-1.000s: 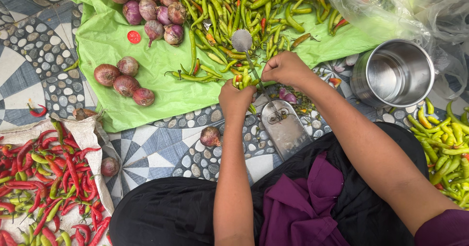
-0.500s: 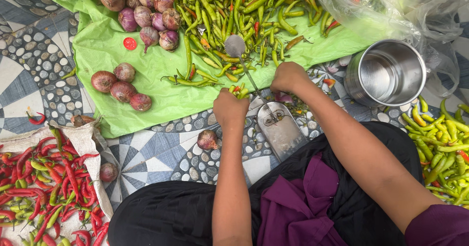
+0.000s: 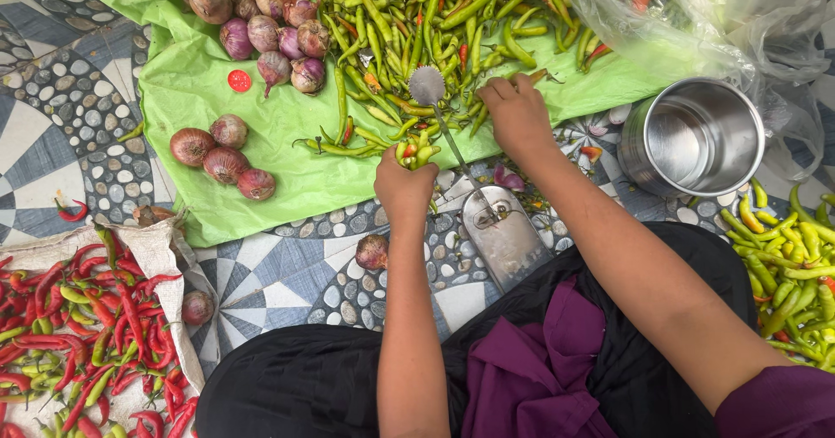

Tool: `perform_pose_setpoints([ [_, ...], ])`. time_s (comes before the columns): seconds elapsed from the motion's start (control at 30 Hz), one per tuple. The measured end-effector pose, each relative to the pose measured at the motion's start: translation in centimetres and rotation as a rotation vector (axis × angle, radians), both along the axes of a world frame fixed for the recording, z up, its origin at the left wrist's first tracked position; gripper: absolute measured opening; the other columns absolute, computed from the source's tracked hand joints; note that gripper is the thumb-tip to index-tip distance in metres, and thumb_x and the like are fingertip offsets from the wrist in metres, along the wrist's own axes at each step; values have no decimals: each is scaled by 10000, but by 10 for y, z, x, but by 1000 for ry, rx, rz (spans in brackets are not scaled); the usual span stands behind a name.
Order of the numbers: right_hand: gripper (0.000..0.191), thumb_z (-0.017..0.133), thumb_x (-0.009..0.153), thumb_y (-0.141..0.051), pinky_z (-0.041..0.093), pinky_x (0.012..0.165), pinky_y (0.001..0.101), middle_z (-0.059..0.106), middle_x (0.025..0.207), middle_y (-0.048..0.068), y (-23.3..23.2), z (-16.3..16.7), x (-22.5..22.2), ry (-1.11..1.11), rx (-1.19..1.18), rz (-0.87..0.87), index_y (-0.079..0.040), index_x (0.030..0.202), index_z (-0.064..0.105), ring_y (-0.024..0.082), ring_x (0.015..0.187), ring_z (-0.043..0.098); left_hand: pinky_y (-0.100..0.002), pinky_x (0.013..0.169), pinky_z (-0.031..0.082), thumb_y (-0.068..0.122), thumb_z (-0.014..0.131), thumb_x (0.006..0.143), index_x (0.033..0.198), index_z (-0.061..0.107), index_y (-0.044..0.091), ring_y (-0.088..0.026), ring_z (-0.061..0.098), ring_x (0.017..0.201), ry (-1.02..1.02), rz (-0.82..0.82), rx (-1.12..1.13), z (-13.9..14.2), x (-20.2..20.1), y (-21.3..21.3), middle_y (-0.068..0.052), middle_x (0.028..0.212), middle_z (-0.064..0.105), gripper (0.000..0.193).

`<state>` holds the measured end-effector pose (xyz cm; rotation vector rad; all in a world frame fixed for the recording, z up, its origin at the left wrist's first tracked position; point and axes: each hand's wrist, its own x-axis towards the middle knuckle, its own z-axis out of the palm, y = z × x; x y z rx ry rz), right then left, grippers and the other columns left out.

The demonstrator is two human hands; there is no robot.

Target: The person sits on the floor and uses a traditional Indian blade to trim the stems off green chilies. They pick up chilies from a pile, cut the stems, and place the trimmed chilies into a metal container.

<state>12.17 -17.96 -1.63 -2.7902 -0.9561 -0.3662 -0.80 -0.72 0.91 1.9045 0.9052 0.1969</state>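
Over a green sheet [image 3: 261, 116], the left hand [image 3: 402, 181] grips a chilli bunch [image 3: 416, 153]; just beyond, the right hand [image 3: 515, 112] closes on the chilli heap [image 3: 435, 20], apparently pinching one. Most chillies remain ungathered; the pot [image 3: 696, 138], right, stands empty.

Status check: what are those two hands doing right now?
Left hand shut on bunch of green chillies. Right hand on the green chilli pile. Upright metal floor blade stands between them.

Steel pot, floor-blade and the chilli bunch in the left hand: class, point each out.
steel pot [image 3: 639, 133], head view, outer wall.
floor-blade [image 3: 503, 238], head view, flat metal base.
chilli bunch [image 3: 416, 153], head view, tips above the left hand [image 3: 403, 184].
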Motion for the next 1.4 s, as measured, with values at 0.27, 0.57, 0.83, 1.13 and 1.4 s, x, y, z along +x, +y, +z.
perform_pose_setpoints([
  [0.27, 203, 868, 825, -244, 495, 883, 446, 745, 906, 120, -55, 67, 34, 152, 317, 75, -82, 927, 802, 324, 869, 679, -264, 621, 496, 65, 834, 772, 992, 713, 3, -111, 618, 678, -446, 49, -578, 18, 4, -3, -31, 828, 710, 259],
  [0.57, 155, 721, 986, -103, 521, 788, 477, 700, 995, 171, -38, 83, 15, 77, 300, 46, -60, 1127, 768, 383, 902, 662, -247, 770, 548, -45, 798, 813, 999, 701, 14, -91, 659, 831, -643, -27, -642, 30, 1, -9, -32, 947, 728, 218],
  [0.83, 125, 731, 963, -133, 523, 699, 279, 754, 896, 66, -35, 101, 12, 799, 502, 155, -46, 1046, 765, 110, 768, 662, -249, 836, 576, -65, 761, 799, 1041, 683, -5, -79, 689, 912, -608, -191, -654, 40, 1, -11, -41, 1163, 765, 261],
  [1.13, 130, 773, 860, -109, 504, 625, 238, 754, 797, 44, 1, 69, -4, 1243, 536, 44, -17, 950, 787, 74, 689, 649, -355, 734, 576, 189, 804, 689, 994, 729, 66, -243, 756, 768, -181, -217, -46, 47, -5, -12, -118, 853, 776, 337],
  [1.4, 116, 747, 768, -67, 529, 626, 263, 768, 742, 46, 1, 28, 1, 1170, 420, -98, -36, 857, 815, 91, 652, 681, -420, 778, 575, 222, 803, 677, 974, 721, 52, -360, 743, 858, -88, -191, 15, 19, 1, -17, -170, 889, 764, 352],
])
